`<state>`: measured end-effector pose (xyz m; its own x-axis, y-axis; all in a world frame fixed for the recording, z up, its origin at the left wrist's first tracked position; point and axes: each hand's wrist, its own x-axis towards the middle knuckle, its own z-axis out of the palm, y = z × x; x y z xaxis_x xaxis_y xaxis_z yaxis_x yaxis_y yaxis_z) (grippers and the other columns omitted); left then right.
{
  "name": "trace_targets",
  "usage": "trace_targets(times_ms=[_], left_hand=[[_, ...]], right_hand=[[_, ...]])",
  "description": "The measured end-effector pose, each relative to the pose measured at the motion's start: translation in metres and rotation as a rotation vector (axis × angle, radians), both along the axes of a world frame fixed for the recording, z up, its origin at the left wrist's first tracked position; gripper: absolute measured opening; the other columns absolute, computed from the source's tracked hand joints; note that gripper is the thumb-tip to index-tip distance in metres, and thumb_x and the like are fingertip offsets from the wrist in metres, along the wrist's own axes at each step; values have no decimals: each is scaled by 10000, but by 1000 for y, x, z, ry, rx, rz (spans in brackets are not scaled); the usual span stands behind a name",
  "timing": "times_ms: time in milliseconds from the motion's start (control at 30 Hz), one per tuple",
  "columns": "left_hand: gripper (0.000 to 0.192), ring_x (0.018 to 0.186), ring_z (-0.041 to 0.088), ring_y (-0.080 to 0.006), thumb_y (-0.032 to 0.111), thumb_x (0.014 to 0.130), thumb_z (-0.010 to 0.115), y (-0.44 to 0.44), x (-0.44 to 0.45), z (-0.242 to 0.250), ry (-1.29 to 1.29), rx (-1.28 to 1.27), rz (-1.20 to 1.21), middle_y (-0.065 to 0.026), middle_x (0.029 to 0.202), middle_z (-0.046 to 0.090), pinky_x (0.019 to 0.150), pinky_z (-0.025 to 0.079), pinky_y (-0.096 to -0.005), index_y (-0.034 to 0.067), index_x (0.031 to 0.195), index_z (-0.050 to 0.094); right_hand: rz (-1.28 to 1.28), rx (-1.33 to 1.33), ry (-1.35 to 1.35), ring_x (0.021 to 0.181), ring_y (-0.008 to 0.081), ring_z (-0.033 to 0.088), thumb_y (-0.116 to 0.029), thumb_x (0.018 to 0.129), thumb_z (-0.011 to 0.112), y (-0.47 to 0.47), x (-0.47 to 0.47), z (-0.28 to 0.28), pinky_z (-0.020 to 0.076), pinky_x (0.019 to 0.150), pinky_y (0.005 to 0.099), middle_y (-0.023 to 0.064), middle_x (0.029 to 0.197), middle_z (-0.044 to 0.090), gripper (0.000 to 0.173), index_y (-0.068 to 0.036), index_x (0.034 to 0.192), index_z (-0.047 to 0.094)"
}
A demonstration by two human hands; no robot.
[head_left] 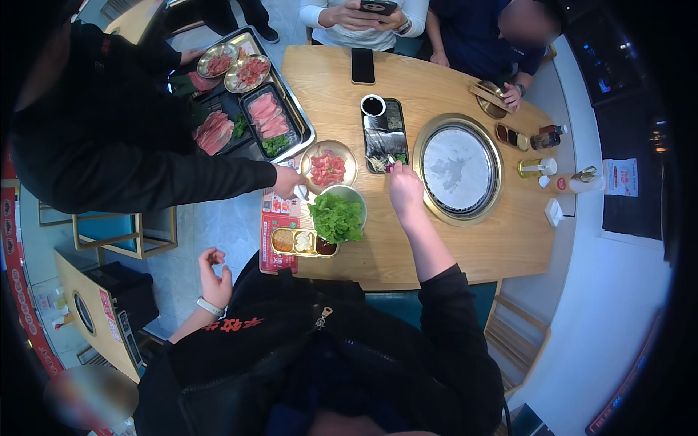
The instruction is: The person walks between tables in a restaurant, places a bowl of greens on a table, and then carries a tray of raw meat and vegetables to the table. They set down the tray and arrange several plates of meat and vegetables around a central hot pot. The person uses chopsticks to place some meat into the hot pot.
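Note:
My right hand reaches over the wooden table and pinches the near end of a black rectangular plate; its fingertips are partly hidden. A white cup of dark sauce stands at the plate's far end, and a green and purple garnish lies by my fingers. Off the table's left edge hangs my left hand, empty, fingers loosely curled and apart. Between my hands are a white bowl of lettuce, a metal dish of sliced raw meat and a three-part sauce dish.
A round built-in grill lies right of the plate. At left, a co-worker's hand touches the meat dish; a large tray of meats overlaps the table's corner. Bottles line the right side. Two people sit opposite, near a phone.

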<state>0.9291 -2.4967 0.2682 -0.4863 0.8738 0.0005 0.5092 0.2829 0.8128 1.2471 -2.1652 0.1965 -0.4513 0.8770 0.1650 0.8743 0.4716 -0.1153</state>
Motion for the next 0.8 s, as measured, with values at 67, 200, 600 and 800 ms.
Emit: trace_targets(times_ms=[67, 200, 600, 800], left_hand=[[521, 806, 452, -166, -96, 686, 453, -43, -26, -40, -12, -133, 110, -94, 960, 451, 753, 389, -281, 28, 1180, 344], [501, 712, 484, -176, -79, 699, 465, -126, -67, -99, -36, -472, 330, -107, 925, 483, 659, 426, -305, 24, 1175, 346], [440, 701, 526, -193, -18, 739, 511, -162, -97, -153, -144, -595, 461, -104, 895, 531, 657, 439, -320, 49, 1146, 361], [419, 630, 516, -161, -22, 732, 503, -141, -89, -159, -244, -551, 378, -68, 862, 524, 603, 436, -299, 62, 1123, 379]], right_hand=[[-26, -20, -44, 668, 260, 599, -54, 756, 488, 2, -12, 1, 489, 573, 339, 126, 738, 599, 180, 21, 894, 576], [-54, -13, -125, 661, 254, 607, -51, 752, 487, 4, -29, 4, 498, 576, 338, 122, 724, 599, 126, 3, 831, 568], [-7, 171, -343, 627, 175, 613, -75, 757, 492, -2, -59, 9, 505, 493, 282, 61, 686, 587, 72, -42, 774, 554], [52, 217, -443, 619, 154, 607, -87, 745, 504, 1, -63, 4, 497, 471, 271, 47, 689, 580, 173, 7, 869, 578]])
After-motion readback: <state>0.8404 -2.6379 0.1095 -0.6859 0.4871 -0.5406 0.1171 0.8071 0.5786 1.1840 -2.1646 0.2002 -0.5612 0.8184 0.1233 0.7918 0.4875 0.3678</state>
